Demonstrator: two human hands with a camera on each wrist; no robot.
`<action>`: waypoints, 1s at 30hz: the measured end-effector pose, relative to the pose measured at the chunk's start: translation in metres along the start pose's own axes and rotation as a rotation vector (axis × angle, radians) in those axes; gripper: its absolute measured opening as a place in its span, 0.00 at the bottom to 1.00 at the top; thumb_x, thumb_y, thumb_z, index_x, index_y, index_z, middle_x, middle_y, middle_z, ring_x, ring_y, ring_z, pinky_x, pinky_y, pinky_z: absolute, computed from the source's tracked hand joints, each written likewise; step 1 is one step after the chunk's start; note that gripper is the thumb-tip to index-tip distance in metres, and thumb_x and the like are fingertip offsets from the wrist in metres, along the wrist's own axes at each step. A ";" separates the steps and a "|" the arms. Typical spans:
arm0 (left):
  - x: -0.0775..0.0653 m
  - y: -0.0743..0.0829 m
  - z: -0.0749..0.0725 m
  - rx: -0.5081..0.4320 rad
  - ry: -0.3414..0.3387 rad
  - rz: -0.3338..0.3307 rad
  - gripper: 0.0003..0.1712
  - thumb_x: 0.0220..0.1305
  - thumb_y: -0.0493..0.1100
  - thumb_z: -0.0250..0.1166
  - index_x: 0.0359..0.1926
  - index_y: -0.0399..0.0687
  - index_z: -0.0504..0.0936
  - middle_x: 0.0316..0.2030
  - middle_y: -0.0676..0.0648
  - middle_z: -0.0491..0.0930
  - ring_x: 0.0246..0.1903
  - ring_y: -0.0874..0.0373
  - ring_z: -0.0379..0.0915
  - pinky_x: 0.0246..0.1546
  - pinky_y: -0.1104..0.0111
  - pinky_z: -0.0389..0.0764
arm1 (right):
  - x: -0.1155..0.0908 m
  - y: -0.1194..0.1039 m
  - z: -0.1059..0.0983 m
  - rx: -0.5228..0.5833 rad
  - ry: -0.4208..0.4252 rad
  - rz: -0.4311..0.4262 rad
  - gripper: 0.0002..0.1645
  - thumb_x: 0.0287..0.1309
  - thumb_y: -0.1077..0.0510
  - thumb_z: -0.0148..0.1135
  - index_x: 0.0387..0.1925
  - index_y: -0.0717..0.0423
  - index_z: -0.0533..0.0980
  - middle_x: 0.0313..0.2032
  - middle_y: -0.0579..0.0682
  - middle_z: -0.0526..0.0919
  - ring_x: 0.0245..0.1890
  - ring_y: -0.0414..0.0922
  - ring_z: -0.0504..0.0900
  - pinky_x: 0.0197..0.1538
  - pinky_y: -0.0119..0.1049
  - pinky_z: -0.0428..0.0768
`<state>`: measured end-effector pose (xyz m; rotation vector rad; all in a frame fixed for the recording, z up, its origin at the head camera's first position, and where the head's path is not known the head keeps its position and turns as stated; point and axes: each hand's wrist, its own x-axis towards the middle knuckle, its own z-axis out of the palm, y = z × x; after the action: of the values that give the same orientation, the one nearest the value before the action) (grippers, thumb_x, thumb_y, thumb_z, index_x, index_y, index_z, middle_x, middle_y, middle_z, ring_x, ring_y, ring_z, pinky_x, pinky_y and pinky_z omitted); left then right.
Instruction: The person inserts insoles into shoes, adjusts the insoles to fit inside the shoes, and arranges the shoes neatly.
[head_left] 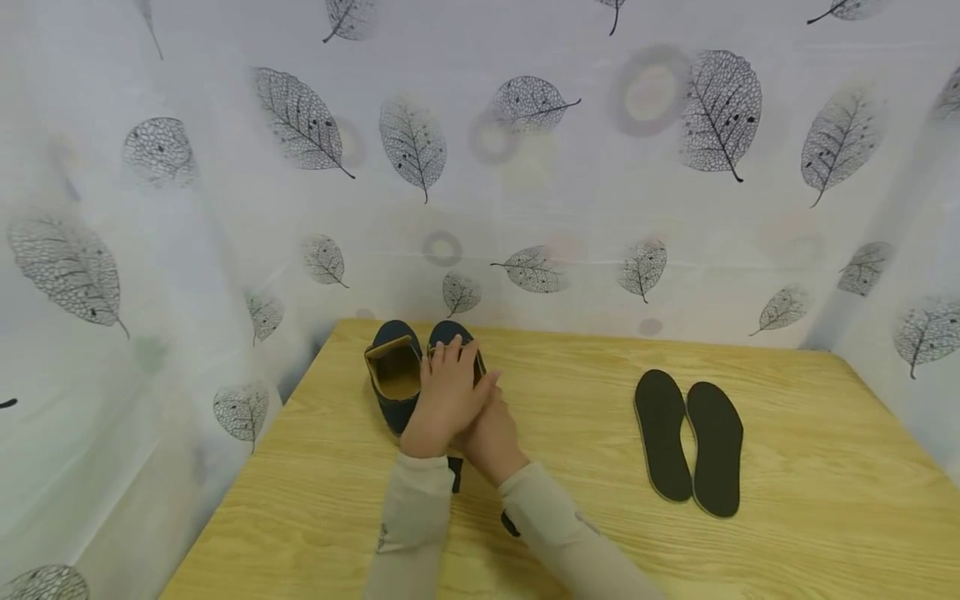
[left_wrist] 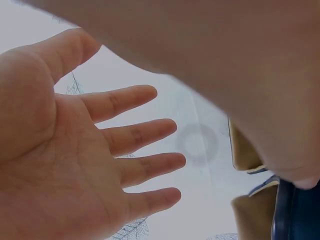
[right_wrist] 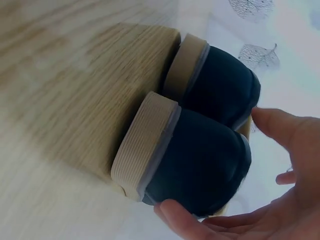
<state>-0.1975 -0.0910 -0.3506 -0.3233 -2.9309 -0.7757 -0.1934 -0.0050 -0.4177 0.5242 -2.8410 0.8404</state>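
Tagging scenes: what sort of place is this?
Probably a makeshift indoor recording or work booth: leaf-print sheets hang behind and on both sides of a wood-grain table bearing dark shoes.

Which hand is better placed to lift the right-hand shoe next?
Likely the right hand: it cups that shoe at its near end, while the left hand is outspread and holds nothing.

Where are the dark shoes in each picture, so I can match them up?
Head: left of centre, the dark shoes stand near the table's far edge, one partly hidden by the left hand.
Left wrist: lower right, only partly in view.
Right wrist: centre, rounded ends towards the camera.
Shared landmark: the leaf-print sheet.
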 end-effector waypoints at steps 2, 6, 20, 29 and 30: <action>0.001 -0.001 -0.001 -0.007 -0.003 -0.001 0.35 0.72 0.55 0.52 0.71 0.39 0.60 0.70 0.32 0.54 0.70 0.32 0.41 0.67 0.38 0.42 | 0.003 -0.003 0.001 0.015 -0.003 0.062 0.36 0.58 0.55 0.66 0.61 0.75 0.67 0.52 0.79 0.70 0.48 0.70 0.75 0.45 0.60 0.79; 0.001 -0.004 -0.002 -0.036 -0.013 -0.014 0.35 0.72 0.56 0.51 0.71 0.39 0.60 0.70 0.32 0.53 0.70 0.32 0.41 0.67 0.38 0.42 | 0.007 -0.006 0.005 -0.035 0.032 0.118 0.35 0.58 0.55 0.66 0.56 0.79 0.68 0.45 0.77 0.73 0.39 0.67 0.79 0.37 0.57 0.82; 0.001 -0.011 -0.003 -0.082 -0.038 -0.047 0.34 0.73 0.53 0.51 0.71 0.38 0.59 0.69 0.30 0.55 0.69 0.30 0.44 0.66 0.37 0.46 | 0.015 0.003 -0.002 -0.228 0.009 0.174 0.43 0.59 0.42 0.65 0.56 0.77 0.67 0.43 0.70 0.77 0.35 0.58 0.82 0.30 0.45 0.83; 0.002 -0.006 0.000 -0.089 -0.058 -0.029 0.35 0.73 0.54 0.51 0.71 0.37 0.58 0.69 0.30 0.55 0.69 0.33 0.46 0.66 0.37 0.46 | 0.003 0.020 -0.020 -0.118 0.014 0.280 0.41 0.53 0.46 0.71 0.50 0.79 0.68 0.35 0.67 0.76 0.26 0.56 0.80 0.28 0.45 0.82; 0.003 -0.005 0.000 -0.088 -0.058 -0.025 0.35 0.73 0.54 0.51 0.71 0.37 0.58 0.69 0.30 0.55 0.69 0.33 0.47 0.66 0.38 0.46 | 0.001 0.022 -0.023 -0.121 0.012 0.289 0.41 0.53 0.47 0.71 0.50 0.79 0.67 0.35 0.67 0.76 0.26 0.55 0.80 0.28 0.45 0.82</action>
<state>-0.2014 -0.0945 -0.3527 -0.3224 -2.9650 -0.9160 -0.2018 0.0242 -0.4090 0.0930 -2.9759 0.7012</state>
